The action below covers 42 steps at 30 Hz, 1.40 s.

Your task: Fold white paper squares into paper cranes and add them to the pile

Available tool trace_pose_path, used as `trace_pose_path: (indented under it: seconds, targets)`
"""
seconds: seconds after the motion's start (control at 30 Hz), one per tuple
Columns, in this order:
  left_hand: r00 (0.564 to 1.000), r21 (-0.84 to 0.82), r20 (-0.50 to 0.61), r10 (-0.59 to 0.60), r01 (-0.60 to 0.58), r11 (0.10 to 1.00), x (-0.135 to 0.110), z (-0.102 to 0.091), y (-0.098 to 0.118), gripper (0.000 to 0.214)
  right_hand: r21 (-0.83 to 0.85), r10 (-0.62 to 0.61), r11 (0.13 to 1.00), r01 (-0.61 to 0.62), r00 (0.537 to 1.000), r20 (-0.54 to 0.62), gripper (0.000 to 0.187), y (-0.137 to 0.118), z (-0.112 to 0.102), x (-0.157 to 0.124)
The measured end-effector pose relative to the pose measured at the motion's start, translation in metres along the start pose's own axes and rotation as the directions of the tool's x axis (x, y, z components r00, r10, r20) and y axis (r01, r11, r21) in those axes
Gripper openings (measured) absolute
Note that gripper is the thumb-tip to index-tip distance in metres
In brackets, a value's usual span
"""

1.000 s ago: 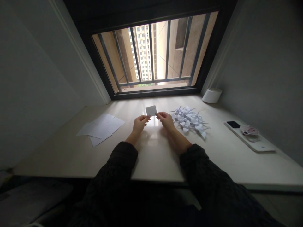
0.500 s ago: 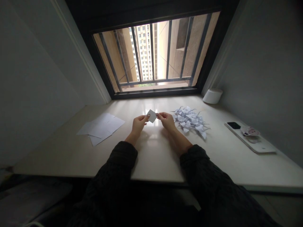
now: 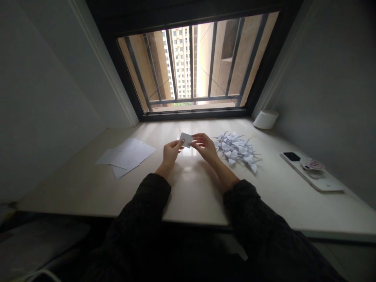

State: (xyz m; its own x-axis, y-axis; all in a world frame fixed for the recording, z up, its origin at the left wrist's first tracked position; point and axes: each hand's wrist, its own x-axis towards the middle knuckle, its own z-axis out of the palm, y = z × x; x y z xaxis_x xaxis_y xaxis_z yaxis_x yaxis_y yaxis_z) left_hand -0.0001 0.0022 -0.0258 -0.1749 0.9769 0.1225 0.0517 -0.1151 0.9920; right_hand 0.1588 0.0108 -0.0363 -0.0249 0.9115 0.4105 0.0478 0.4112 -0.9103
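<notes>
A small square of white paper (image 3: 185, 139) is held up over the middle of the table, one flat side towards me. My left hand (image 3: 172, 150) pinches its left side, thumb on the near face. At the right edge, the thumb and curved fingers of my right hand (image 3: 205, 147) grip the paper, the thumb lower and the fingertips higher. Just right of that hand lies a heap of folded white paper cranes (image 3: 236, 149), with pointed tips sticking out. Whether the square has several layers is too small to tell.
Loose white paper sheets (image 3: 132, 154) overlap on the left of the pale table (image 3: 194, 196). On the right lies a phone (image 3: 308, 172) with a round grip on its back. A white cup-like object (image 3: 266, 119) stands in the back right corner, near the barred window (image 3: 190, 66).
The paper square has turned slightly and moved a little left and up. My right hand's fingers have gone from a corner pinch to a wider hold along the right edge.
</notes>
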Motion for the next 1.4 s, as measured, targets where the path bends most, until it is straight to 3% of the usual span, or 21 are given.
trace_pose_path:
  seconds: [0.13, 0.83, 1.0, 1.27, 1.4]
  targets:
    - [1.000, -0.020, -0.011, -0.001, 0.001, 1.000, 0.0015, -0.0012, 0.0000, 0.044, -0.112, -0.046, 0.992, 0.059, 0.993, 0.111, 0.041, 0.0010, -0.0002, -0.0022]
    - [0.999, -0.005, 0.002, 0.038, -0.038, 0.999, -0.0014, 0.0002, 0.0032, 0.041, -0.130, -0.045, 0.990, 0.054, 0.996, 0.071, 0.034, 0.0002, 0.0003, -0.0023]
    - [0.996, 0.040, 0.086, 0.037, -0.040, 0.998, -0.0030, 0.0016, 0.0026, 0.040, -0.114, -0.035, 0.993, 0.036, 0.999, 0.011, 0.025, 0.0007, 0.0001, -0.0009]
    - [0.991, -0.029, 0.132, -0.012, 0.016, 0.999, -0.0026, 0.0052, 0.0010, 0.037, 0.013, 0.080, 0.997, -0.079, 0.989, -0.128, 0.027, 0.0024, 0.0036, 0.0003]
    - [0.989, -0.072, 0.130, 0.065, -0.056, 0.996, -0.0050, 0.0067, 0.0029, 0.054, 0.045, 0.124, 0.992, -0.118, 0.977, -0.175, 0.033, 0.0031, 0.0022, -0.0002]
